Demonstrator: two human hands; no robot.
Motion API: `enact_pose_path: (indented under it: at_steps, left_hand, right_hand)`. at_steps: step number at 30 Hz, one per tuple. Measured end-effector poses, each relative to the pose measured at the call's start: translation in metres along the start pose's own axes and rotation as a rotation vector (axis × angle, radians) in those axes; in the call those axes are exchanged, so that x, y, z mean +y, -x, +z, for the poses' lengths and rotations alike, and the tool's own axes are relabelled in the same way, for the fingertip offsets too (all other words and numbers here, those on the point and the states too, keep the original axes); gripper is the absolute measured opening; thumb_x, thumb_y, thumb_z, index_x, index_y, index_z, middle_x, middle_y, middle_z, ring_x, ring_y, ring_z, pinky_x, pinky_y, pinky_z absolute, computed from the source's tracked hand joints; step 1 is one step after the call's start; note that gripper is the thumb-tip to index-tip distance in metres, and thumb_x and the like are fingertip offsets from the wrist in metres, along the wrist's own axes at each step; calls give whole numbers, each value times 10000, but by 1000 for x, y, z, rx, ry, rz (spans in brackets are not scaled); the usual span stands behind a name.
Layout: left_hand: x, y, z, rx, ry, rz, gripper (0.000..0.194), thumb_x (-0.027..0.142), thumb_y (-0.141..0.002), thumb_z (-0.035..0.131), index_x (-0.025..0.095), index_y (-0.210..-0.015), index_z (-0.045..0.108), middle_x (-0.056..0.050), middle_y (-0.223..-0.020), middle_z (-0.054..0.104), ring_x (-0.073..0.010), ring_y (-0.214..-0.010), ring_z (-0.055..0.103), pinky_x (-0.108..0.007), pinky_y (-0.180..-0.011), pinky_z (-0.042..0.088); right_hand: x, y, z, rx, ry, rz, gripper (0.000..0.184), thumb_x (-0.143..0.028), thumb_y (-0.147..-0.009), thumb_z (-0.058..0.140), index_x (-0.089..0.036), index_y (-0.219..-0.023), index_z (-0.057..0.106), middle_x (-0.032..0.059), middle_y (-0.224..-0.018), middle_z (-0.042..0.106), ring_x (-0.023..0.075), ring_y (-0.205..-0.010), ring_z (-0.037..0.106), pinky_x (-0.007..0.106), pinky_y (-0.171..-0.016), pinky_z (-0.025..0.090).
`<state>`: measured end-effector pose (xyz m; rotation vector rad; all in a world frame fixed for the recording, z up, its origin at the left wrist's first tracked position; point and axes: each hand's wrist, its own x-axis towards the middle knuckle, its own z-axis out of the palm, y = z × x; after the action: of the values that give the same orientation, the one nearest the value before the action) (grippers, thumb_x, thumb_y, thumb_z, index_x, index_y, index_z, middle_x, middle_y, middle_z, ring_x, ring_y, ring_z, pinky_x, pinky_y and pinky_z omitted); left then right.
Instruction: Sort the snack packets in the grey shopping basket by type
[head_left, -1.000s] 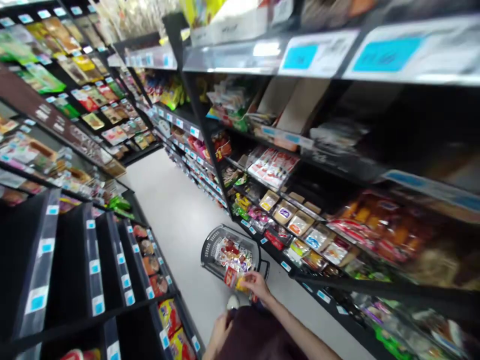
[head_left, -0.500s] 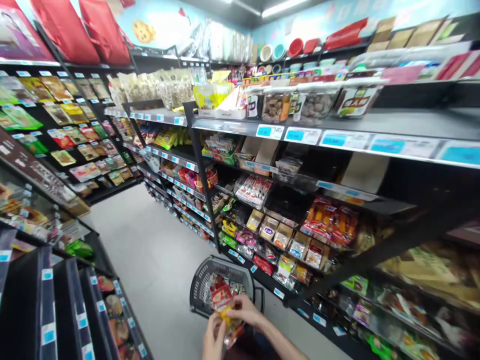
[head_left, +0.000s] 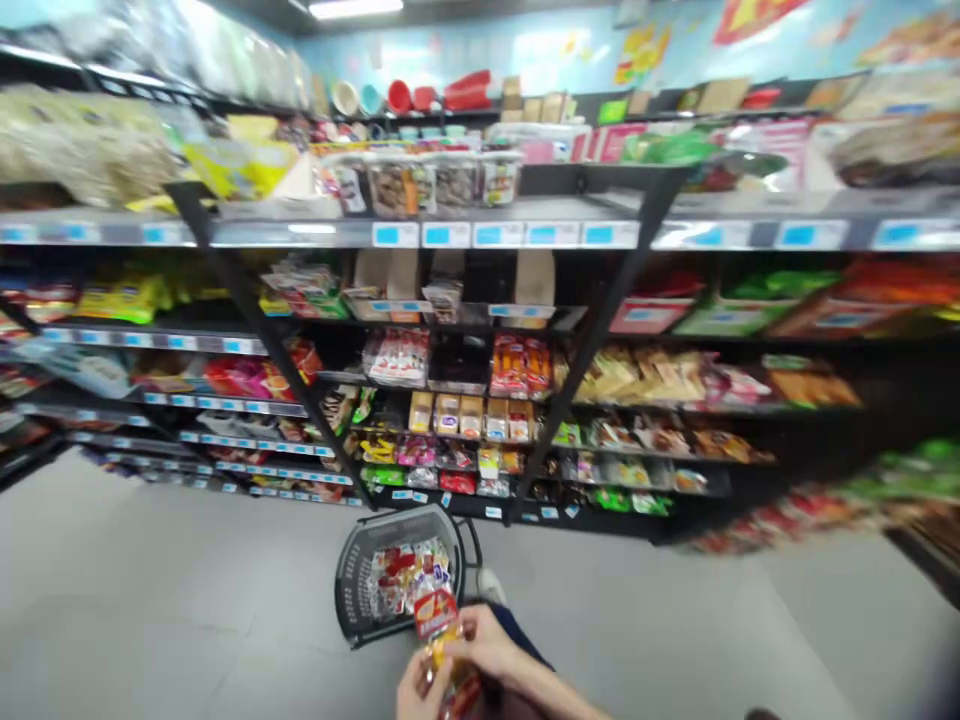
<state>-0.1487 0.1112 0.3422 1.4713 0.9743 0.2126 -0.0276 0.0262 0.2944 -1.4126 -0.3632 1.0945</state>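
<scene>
Both my hands are closed on snack packets at the bottom of the head view. My left hand [head_left: 421, 688] grips the lower left side, and my right hand [head_left: 484, 645] pinches from the right. Between them show red and yellow snack packets [head_left: 438, 622]; how many I hold, I cannot tell. Just beyond my fingers a grey shopping basket [head_left: 351, 585] stands on the floor, its handle folded out to the right. Inside it lies a heap of small snack packets [head_left: 405, 572], mostly red, white and silver.
Black shelves [head_left: 450, 385] of packaged snacks run across the aisle in front of me. Clear jars [head_left: 450, 185] stand on the top shelf. Grey floor [head_left: 187, 590] spreads around the basket. A shoe [head_left: 491, 586] shows beside the basket's handle.
The view has swung to the right, so the shelves now face me squarely and the left-hand racks are out of sight. My hands still hold the packets near the basket.
</scene>
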Motion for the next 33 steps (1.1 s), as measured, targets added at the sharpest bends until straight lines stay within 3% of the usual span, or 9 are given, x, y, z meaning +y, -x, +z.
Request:
enact_pose_path:
  at_steps: [4, 7, 10, 13, 17, 21, 28, 33]
  left_hand:
    - [23, -2, 21, -283, 211, 81, 569, 626, -642, 799, 152, -946, 719, -153, -1039, 780, -327, -1017, 737, -432, -959, 574]
    - [47, -11, 37, -344, 219, 110, 564, 570, -674, 809, 136, -1017, 703, -156, -1088, 766, -292, -1028, 733, -406, -964, 564]
    - [69, -15, 45, -318, 215, 153, 543, 523, -715, 801, 115, -1056, 691, -169, -1106, 757, -274, -1011, 734, -390, -937, 569]
    - [79, -10, 44, -287, 253, 185, 491, 478, -752, 789, 113, -1065, 693, -163, -1113, 755, -258, -1009, 733, -370, -928, 568]
    - [69, 1, 38, -208, 315, 187, 436, 428, -757, 799, 116, -1047, 704, -142, -1063, 768, -241, -970, 737, -350, -903, 570]
    - [53, 14, 33, -38, 438, 114, 436, 412, -717, 831, 116, -1013, 708, -132, -1017, 774, -232, -929, 740, -341, -872, 575]
    - [40, 19, 14, 199, 635, 51, 465, 382, -671, 856, 104, -1012, 704, -138, -1000, 768, -227, -934, 736, -345, -878, 572]
    - [40, 13, 12, 194, 624, 62, 449, 390, -689, 844, 110, -1012, 707, -133, -1010, 765, -226, -951, 731, -352, -901, 562]
  right_hand:
    - [-37, 38, -24, 205, -162, -54, 365, -459, -527, 902, -216, -747, 739, 64, -805, 761, 284, -762, 712, 437, -793, 535]
    - [-58, 48, -31, 362, -256, -139, 435, -479, -558, 911, -168, -812, 744, 93, -852, 770, 251, -773, 712, 389, -802, 541]
    - [-75, 51, -31, 391, -329, -209, 446, -474, -615, 897, -161, -896, 751, 94, -903, 775, 231, -819, 718, 355, -827, 546]
    - [-86, 54, -28, 330, -315, -229, 428, -457, -651, 881, -158, -934, 762, 94, -937, 780, 228, -840, 722, 349, -829, 552]
    - [-92, 57, -26, 237, -243, -186, 392, -422, -623, 896, -156, -879, 763, 67, -879, 784, 198, -753, 715, 324, -770, 552]
    - [-92, 51, -17, 185, -149, -142, 375, -389, -588, 911, -161, -841, 753, 46, -819, 778, 180, -707, 698, 306, -738, 545]
    - [-90, 31, 12, 193, -79, -131, 403, -408, -573, 919, -172, -831, 717, 51, -849, 770, 192, -753, 702, 317, -755, 559]
    - [-96, 27, 12, 196, -14, -165, 428, -403, -562, 925, -170, -850, 712, 76, -881, 770, 211, -789, 710, 336, -778, 569]
